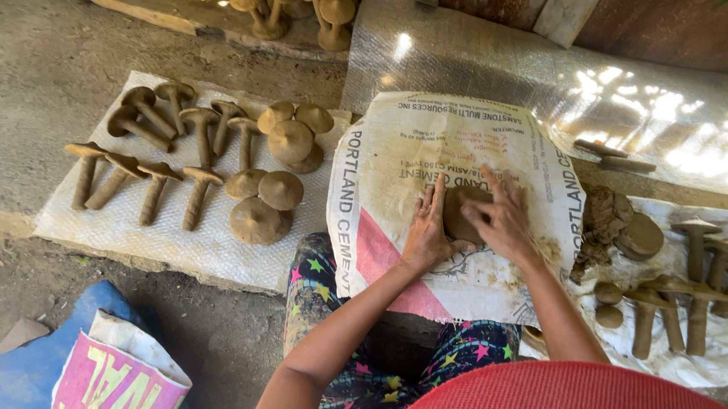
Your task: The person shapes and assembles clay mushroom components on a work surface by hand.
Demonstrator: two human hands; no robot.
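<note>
both hands' fingers pressed flat on clay disc, white printed sack beneath

Free room: bare upper and lower parts of the white woven printed sack around the flat brown clay disc; the clear bubble-wrap sheet behind; grey concrete floor far left.

Obstacles, left: rows of brown mushroom-shaped clay pieces crowding the white cloth mat.

Obstacles, right: a lump of raw brown clay, round clay caps and upright clay stems, close together.
</note>
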